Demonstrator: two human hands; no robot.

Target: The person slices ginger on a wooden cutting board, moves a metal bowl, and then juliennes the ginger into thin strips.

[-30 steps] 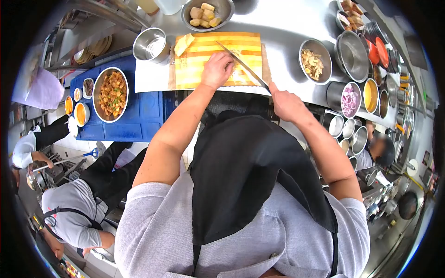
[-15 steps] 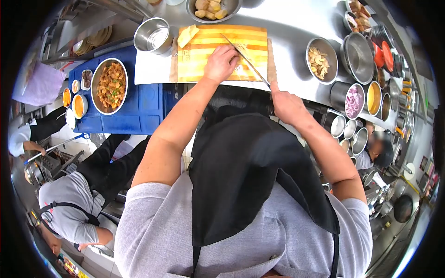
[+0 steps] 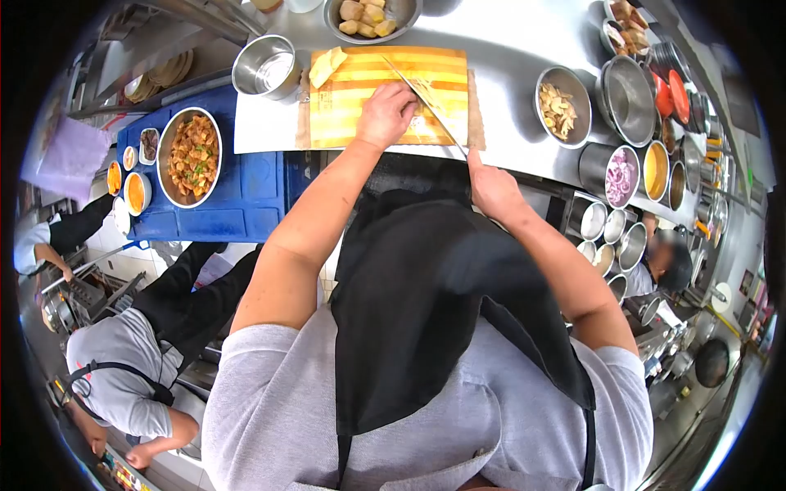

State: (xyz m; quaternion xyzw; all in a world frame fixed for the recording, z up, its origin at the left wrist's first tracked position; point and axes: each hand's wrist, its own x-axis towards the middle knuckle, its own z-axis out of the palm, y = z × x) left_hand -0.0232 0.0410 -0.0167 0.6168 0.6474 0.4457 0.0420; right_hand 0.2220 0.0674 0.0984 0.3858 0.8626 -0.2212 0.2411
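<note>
A striped yellow cutting board (image 3: 352,106) lies on the steel counter. My right hand (image 3: 494,186) is wrapped round the handle of a long knife (image 3: 434,111), whose blade slants up and left across the board. Close to the left side of the blade, my left hand (image 3: 385,113) has its fingers curled down on the board; what lies beneath them is hidden. Thin pale slivers (image 3: 426,92) are beside the blade. A larger pale yellow piece (image 3: 328,67) rests at the board's upper left corner.
Above the board is a bowl of peeled chunks (image 3: 366,20). An empty-looking steel pot (image 3: 266,67) stands left. To the right are a bowl of pale slices (image 3: 557,108) and a pot of purple onion (image 3: 621,176). A co-worker (image 3: 123,368) is at lower left.
The view has shifted slightly. The knife blade has tilted a little and my right hand has moved slightly left with it. At lower left, the co-worker's arm has moved.
</note>
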